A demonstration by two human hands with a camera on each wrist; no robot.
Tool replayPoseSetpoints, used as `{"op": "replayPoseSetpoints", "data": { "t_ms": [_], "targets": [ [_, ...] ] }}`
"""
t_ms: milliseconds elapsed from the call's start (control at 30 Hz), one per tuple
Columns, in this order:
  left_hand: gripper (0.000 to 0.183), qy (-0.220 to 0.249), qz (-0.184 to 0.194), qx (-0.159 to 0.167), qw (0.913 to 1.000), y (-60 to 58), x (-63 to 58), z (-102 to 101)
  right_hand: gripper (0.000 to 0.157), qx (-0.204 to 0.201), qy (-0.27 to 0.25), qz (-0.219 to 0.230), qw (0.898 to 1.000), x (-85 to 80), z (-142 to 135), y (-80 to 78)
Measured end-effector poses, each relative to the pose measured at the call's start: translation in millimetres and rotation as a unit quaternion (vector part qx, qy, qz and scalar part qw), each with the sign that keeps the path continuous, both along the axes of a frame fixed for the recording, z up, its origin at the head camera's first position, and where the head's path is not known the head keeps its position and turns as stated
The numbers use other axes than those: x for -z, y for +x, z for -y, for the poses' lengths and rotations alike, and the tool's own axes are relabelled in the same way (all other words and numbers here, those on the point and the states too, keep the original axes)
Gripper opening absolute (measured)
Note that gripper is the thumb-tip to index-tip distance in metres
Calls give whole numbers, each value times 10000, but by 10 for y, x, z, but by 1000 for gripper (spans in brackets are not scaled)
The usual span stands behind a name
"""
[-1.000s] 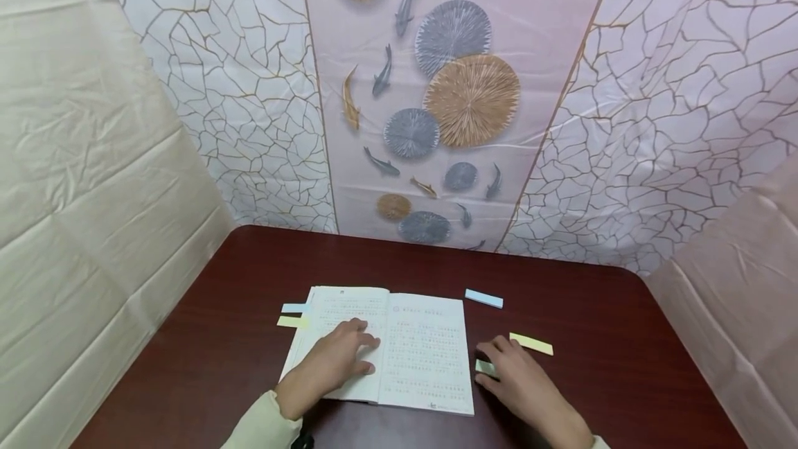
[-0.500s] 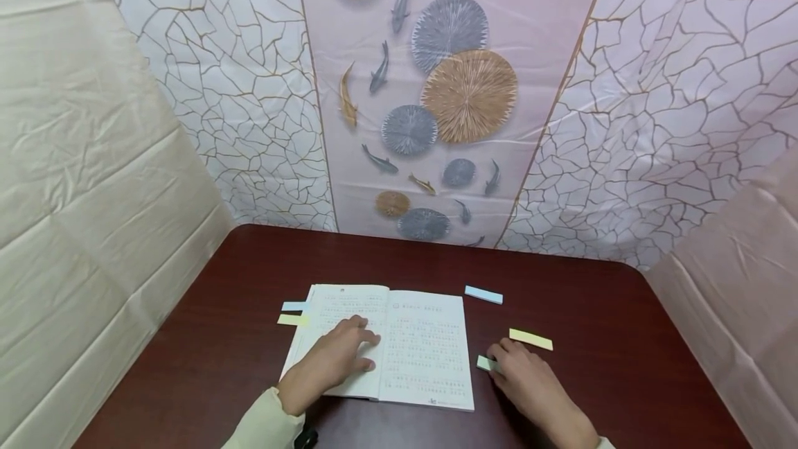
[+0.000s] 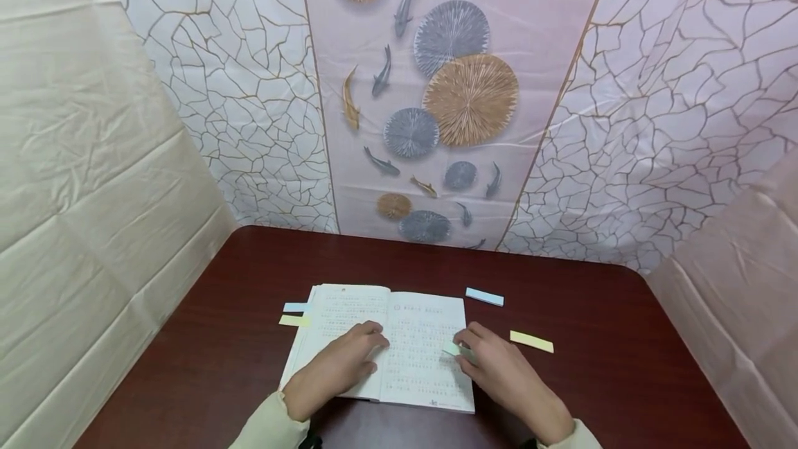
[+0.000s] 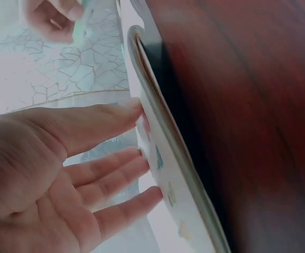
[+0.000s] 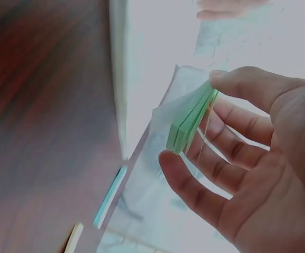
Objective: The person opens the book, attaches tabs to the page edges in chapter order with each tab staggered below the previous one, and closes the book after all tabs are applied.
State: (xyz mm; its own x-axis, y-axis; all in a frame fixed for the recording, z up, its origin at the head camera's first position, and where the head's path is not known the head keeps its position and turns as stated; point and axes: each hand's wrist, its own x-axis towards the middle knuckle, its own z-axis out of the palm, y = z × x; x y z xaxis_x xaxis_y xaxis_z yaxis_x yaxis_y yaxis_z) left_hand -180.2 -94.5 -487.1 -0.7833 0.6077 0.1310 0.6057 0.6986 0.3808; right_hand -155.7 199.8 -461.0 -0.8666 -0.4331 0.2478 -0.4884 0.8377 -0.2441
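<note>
An open book [image 3: 419, 373] with printed text lies on the table. My left hand [image 3: 339, 364] rests on its left page near the spine, and the left wrist view shows the thumb and loosely extended fingertips [image 4: 153, 195] touching the paper. Over the right page, my right hand [image 3: 501, 369] pinches a small pad of green sticky notes [image 5: 186, 124] between thumb and fingers. The pad's sheets fan apart slightly at one end. In the head view only the tip of this pad [image 3: 450, 348] shows past the fingers.
Blue [image 3: 296, 307] and yellow [image 3: 294, 321] sticky tabs jut out from the book's left edge. Right of the book lie a blue sticky-note pad [image 3: 484, 297] and a yellow one [image 3: 532, 341] on the dark red table [image 3: 249, 262]. Patterned cloth [image 3: 268, 89] hangs behind.
My right hand has picked up the green sticky-note pad from the table and carried it left over the right page. My left hand has shifted slightly right on the book.
</note>
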Motion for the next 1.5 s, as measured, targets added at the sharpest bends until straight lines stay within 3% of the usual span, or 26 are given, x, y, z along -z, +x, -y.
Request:
{"op": "replayPoseSetpoints", "data": {
  "t_ms": [200, 367, 467, 533, 733, 900, 1100, 1167, 1233, 1333, 1500],
  "targets": [
    [39, 268, 225, -110, 9993, -27, 2, -66, 20, -330, 162, 341, 9987, 11, 323, -117],
    [19, 912, 522, -545, 9930, -100, 58, -115, 18, -624, 314, 470, 9964, 112, 537, -179],
    [8, 1186, 515, -817, 9882, -116, 104, -158, 17, -701, 404, 539, 9953, 175, 614, -207],
    [4, 1103, 305, -950, 9889, -108, 127, -203, 17, -682, 450, 561, 9951, 205, 636, -219],
    [9, 226, -328, -1339, 9902, -63, 150, -347, 20, -574, 493, 473, 9960, 249, 616, -212],
    [12, -228, -446, -1480, 9877, -38, 115, -407, 23, -388, 631, 40, 9972, 271, 536, -150],
    [12, -338, -323, -1566, 9866, -30, 109, -404, 22, -220, 835, -764, 9933, 268, 531, -32],
    [12, -361, -299, -1571, 9865, -28, 116, -410, 22, -140, 844, -816, 9930, 265, 560, -5],
    [12, -384, -316, -1547, 9867, -29, 115, -418, 21, -33, 680, -572, 9960, 254, 594, 0],
    [12, -424, -394, -1525, 9866, -32, 110, -421, 15, 145, 12, 383, 9992, 231, 653, -47],
    [13, -349, -472, -1457, 9876, -43, 115, -409, 15, 664, -686, 1555, 9832, 207, 734, -175]
  ]
}}
